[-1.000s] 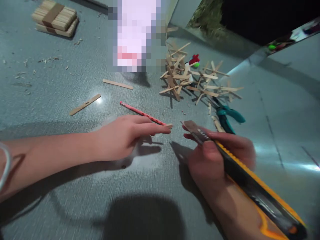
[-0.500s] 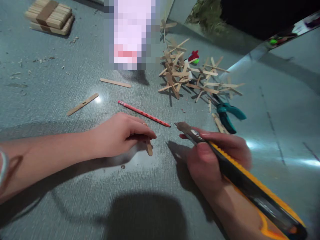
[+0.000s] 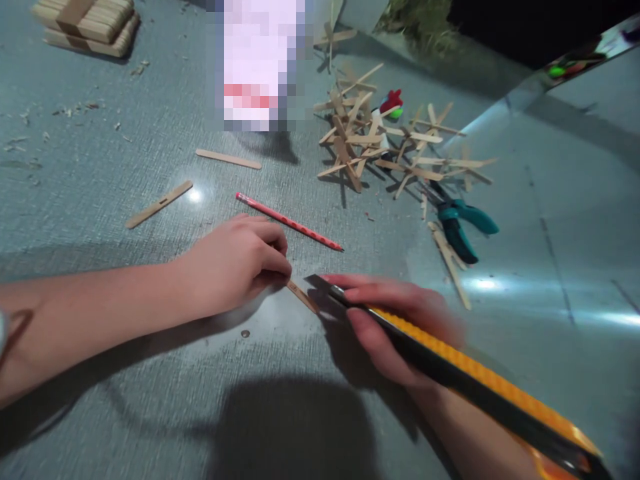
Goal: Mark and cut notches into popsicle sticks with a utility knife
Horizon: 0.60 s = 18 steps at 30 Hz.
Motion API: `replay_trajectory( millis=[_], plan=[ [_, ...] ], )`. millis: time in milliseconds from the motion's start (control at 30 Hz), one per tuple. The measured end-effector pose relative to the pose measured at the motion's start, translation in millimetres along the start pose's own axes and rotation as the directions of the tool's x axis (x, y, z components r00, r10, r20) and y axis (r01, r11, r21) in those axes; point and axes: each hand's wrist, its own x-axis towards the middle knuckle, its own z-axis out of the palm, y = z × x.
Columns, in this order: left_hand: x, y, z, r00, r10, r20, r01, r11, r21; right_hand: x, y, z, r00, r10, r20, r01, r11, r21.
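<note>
Since half a second ago, the utility knife (image 3: 450, 367) has been lowered and brought leftward, and the small wooden stick (image 3: 303, 297) has been swung to slant down and to the right. The stick is pinched at its upper end by the closed fingers of the left hand (image 3: 240, 257), low over the bench (image 3: 280, 360). The knife is gripped in the right hand (image 3: 395, 320), its blade just beside the stick; whether they touch cannot be told. Beyond the left hand, a red pencil (image 3: 290, 223) is seen, with teal-handled pliers (image 3: 463, 243) lying to the right.
</note>
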Motion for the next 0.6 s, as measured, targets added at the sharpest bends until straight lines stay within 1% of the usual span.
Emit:
replay_trajectory(
  millis=[67, 100, 300, 433, 600],
  plan=[
    [-0.4, 0.4, 0.6, 1.000, 0.002, -0.001, -0.002, 1.000, 0.004, 6.0, -3.3, 2.3, 0.995, -0.091, 0.051, 0.093, 0.995, -0.033],
    [-0.6, 0.6, 0.8, 1.000, 0.002, 0.002, -0.002, 1.000, 0.007, 8.2, -4.0, 2.8, 0.990, -0.118, 0.072, 0.121, 0.991, -0.047],
    [-1.8, 2.2, 0.8, 1.000, -0.019, -0.006, 0.019, 1.000, 0.018, 10.5, -2.1, 2.1, 0.978, -0.145, 0.148, 0.158, 0.984, -0.085],
    [-2.5, 2.3, 1.7, 1.000, 0.014, -0.025, -0.014, 1.000, 0.018, 9.8, -1.7, 2.6, 0.974, -0.168, 0.150, 0.186, 0.976, -0.112],
    [-2.5, 1.1, 3.8, 0.998, 0.050, -0.039, -0.048, 0.998, 0.049, 8.7, -1.2, 2.6, 0.972, -0.161, 0.169, 0.183, 0.975, -0.122]
  ],
)
